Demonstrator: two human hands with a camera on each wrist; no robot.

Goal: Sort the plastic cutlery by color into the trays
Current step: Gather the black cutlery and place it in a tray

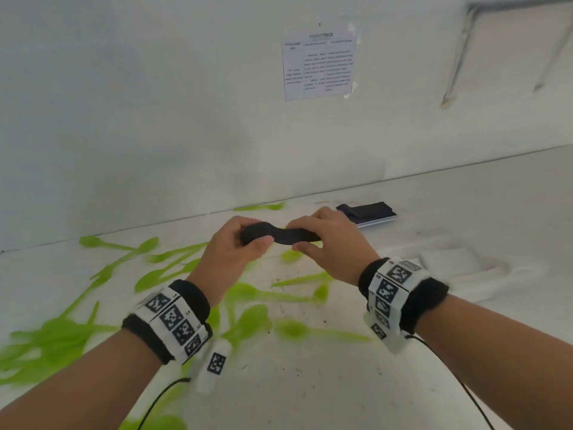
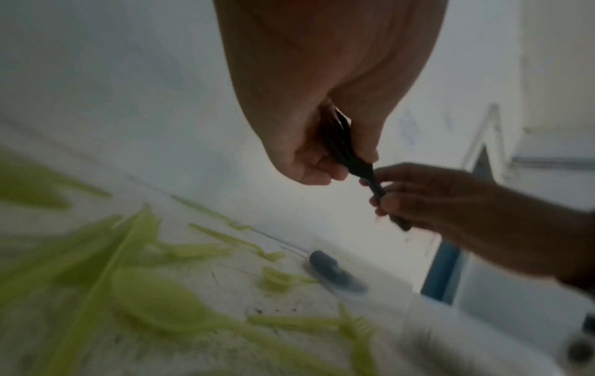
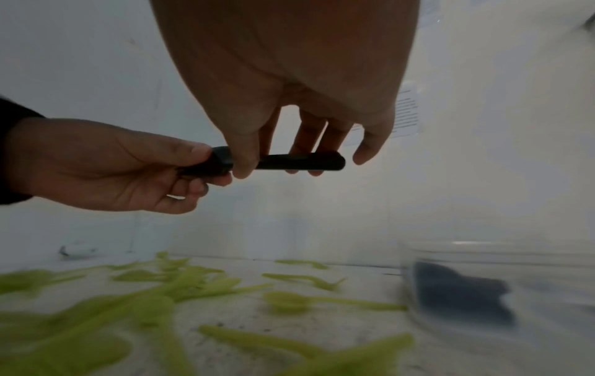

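**Black cutlery bundle held over a bench still strewn with green**

A person holds a stack of black plastic cutlery (image 1: 279, 235) between both hands above the white bench (image 1: 310, 383). The left hand (image 1: 231, 243) has its fingers and thumb curled round the broad head end; the right hand (image 1: 328, 243) pinches the handle end from above, thumb below and fingers across the top. The right wrist view shows the little finger standing clear of the bundle, so that grip rests on fewer fingers than it might.

More black pieces already lie in a clear tray (image 3: 483, 254) at the far right, just beside the wall (image 1: 155, 119). Green cutlery (image 1: 155, 274) lies loose across the left and middle of the bench, spoons and forks overlapping; the pictures are too blurred to count them. Pale shapes at the right, nearer than the clear tray, may be another tray, though that cannot be told.

The likely trouble lies in the handover. The pieces seem stacked rather than joined, and if one hand lets go before the other has closed fully round them, the stack could fan apart and drop among the green pieces below. A tilted carry toward the clear tray could let the smooth handles slide out. A bundle set down across the tray's rim might tip the light tray or spill back onto the bench.
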